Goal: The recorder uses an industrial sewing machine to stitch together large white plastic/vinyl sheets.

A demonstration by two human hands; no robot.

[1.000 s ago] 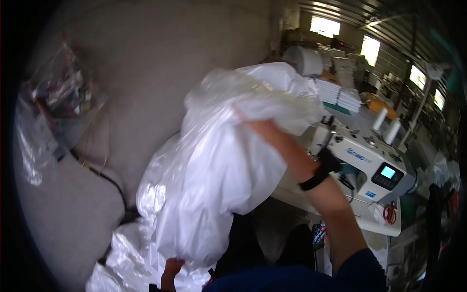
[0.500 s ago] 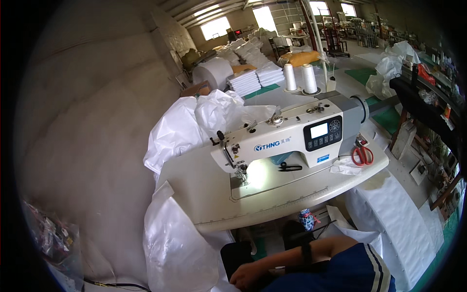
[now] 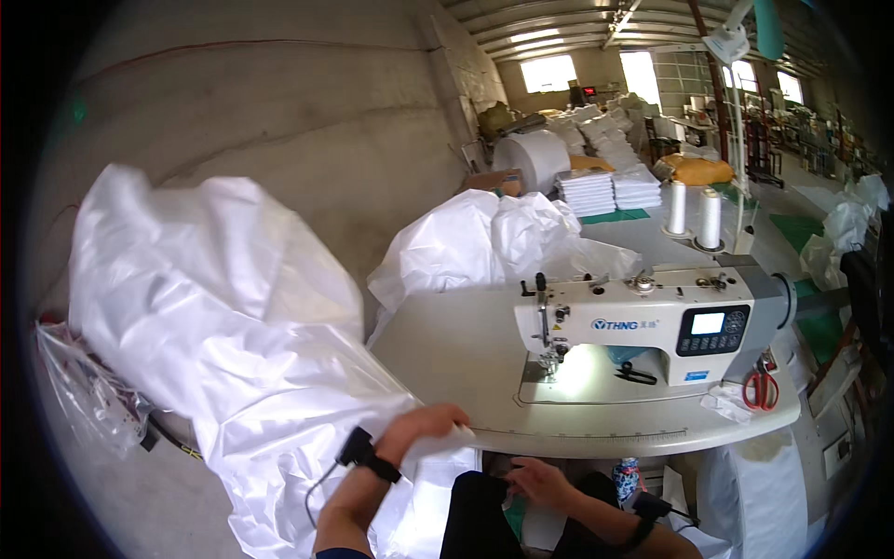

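Note:
A large white plastic sheet (image 3: 270, 373) billows up on the left and drapes down beside the table. My left hand (image 3: 430, 425) is closed on its edge at the table's front left, a bit of white showing at the fingertips. Over my dark-clad lap, below the table edge, my right hand (image 3: 542, 482) has its fingers loosely bent and apart, with nothing visible in them. Ahead and to the right stands a white sewing machine (image 3: 605, 312), its lamp lit at the needle. Straps with small dark devices circle both wrists.
Black thread snips (image 3: 637, 374) lie under the machine arm. Red-handled scissors (image 3: 762, 389) rest at the table's right end. Two white thread cones (image 3: 710, 220) stand behind the machine. Crumpled white sheeting (image 3: 447, 244) covers the table's back left, near a bare wall (image 3: 279, 102).
The view has swung left. My left hand has come into view with the white sheet, which now rises high on the left. The right hand shows nearer the table's front edge.

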